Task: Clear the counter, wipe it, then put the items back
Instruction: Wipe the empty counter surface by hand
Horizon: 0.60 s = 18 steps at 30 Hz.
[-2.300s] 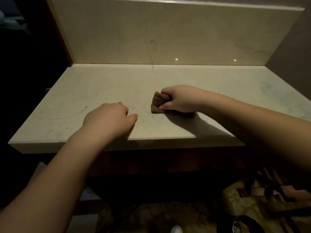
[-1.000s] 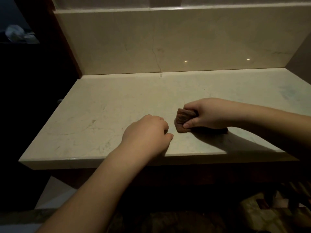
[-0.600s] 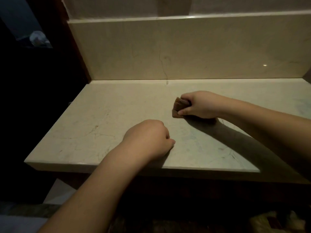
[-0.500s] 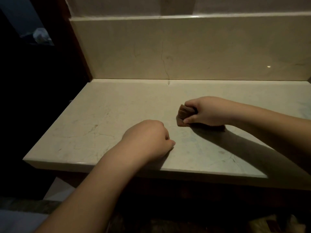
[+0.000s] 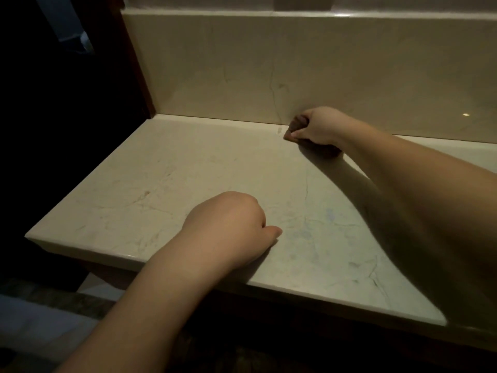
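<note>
Right hand (image 5: 318,127) grips a brown cloth (image 5: 294,128), pressed on the desk (image 5: 166,184) at the far edge, right against the backsplash (image 5: 269,63). Left hand (image 5: 231,224) curled into a fist, holding nothing, resting near the desk's front edge.

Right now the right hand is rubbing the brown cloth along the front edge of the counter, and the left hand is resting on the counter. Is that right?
Not quite. The head view shows the right hand holding the brown cloth at the back of the counter, right where it meets the back wall, not along the front edge. The left hand does rest on the counter, near the front edge.
</note>
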Tool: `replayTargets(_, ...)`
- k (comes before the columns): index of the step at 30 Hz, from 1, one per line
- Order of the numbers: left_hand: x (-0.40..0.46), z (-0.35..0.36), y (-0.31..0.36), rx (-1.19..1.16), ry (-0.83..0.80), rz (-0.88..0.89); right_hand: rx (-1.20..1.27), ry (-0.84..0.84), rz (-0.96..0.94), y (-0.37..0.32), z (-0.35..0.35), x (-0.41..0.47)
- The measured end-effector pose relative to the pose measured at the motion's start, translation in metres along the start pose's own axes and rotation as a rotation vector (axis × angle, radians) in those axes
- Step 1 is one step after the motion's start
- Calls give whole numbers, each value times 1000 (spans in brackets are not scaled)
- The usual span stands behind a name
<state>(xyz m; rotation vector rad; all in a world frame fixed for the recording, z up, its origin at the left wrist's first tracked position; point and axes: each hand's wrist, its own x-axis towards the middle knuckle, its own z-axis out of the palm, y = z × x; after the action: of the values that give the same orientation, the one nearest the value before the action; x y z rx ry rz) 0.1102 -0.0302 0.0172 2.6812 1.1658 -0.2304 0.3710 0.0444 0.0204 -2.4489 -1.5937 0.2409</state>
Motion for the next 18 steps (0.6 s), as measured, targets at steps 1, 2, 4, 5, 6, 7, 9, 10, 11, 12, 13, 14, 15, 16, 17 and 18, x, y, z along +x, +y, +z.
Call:
replayTargets(1, 0, 2, 0, 7, 5, -4, -20, -7, 18, 9, -4, -3)
replayTargets(2, 0, 3, 0, 14, 10, -5, -48, -18, 45, 18, -8, -6)
replayTargets(4, 0, 4, -1, 13, 14, -7, -99, -34, 95, 33, -16, -11)
replayTargets(5, 0, 5, -1, 8, 13, -10, -113, -38, 106, 35, -17, -13)
replayTargets(6, 0, 5, -1, 4, 12, -12, -114, -39, 110, 34, -17, -13)
replayTargets(7, 0, 6, 0, 4, 12, -15, -99, -39, 107, 29, -16, -13)
replayTargets(9, 0, 7, 3, 24, 24, -19, -41, -32, 84, 13, -10, -10)
replayTargets(10, -1, 7, 5, 42, 29, -20, -11, -26, 72, 3, -7, -8)
replayTargets(11, -1, 6, 8, 63, 31, -24, 14, -17, 66, -6, -3, -4)
replayTargets(12, -2, 5, 10, 90, 28, -29, 29, -2, 66, -14, 0, 0)
replayTargets(13, -3, 5, 11, 118, 26, -34, 22, 8, 82, -19, 4, 5)
replayTargets(14, -4, 5, 12, 142, 26, -39, 4, 20, 92, -24, 6, 9)
replayTargets(15, -4, 5, 14, 157, 30, -45, -20, 31, 109, -28, 7, 12)
replayTargets(16, -4, 7, 15, 167, 34, -50, -40, 49, 131, -29, 8, 14)
replayTargets(17, -5, 8, 17, 179, 39, -51, -58, 62, 153, -27, 8, 14)
replayTargets(18, -5, 9, 19, 193, 40, -52, -79, 81, 167, -23, 7, 13)
